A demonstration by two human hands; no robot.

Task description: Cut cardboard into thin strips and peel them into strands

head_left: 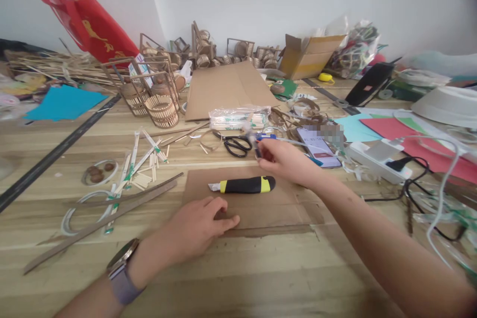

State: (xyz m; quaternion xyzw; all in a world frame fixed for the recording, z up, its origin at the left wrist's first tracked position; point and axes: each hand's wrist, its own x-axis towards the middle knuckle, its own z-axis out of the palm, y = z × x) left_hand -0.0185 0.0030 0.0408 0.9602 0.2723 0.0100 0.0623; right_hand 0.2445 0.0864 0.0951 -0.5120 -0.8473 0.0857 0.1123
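My left hand, with a watch on its wrist, rests on a flat piece of brown cardboard, thumb and forefinger apart and nothing between them. Just beyond it a black and yellow utility knife lies on the cardboard, blade pointing left. My right hand is past the cardboard's far edge, its fingers pinched on a slim, blurred object, dark at the lower end and pale at the top. Black-handled scissors lie left of that hand, and a packet of wrapped sticks is behind them.
Loose sticks, tape rings and long brown strips lie at left. Small woven baskets stand behind them. A phone, a power strip with cables and coloured paper are at right.
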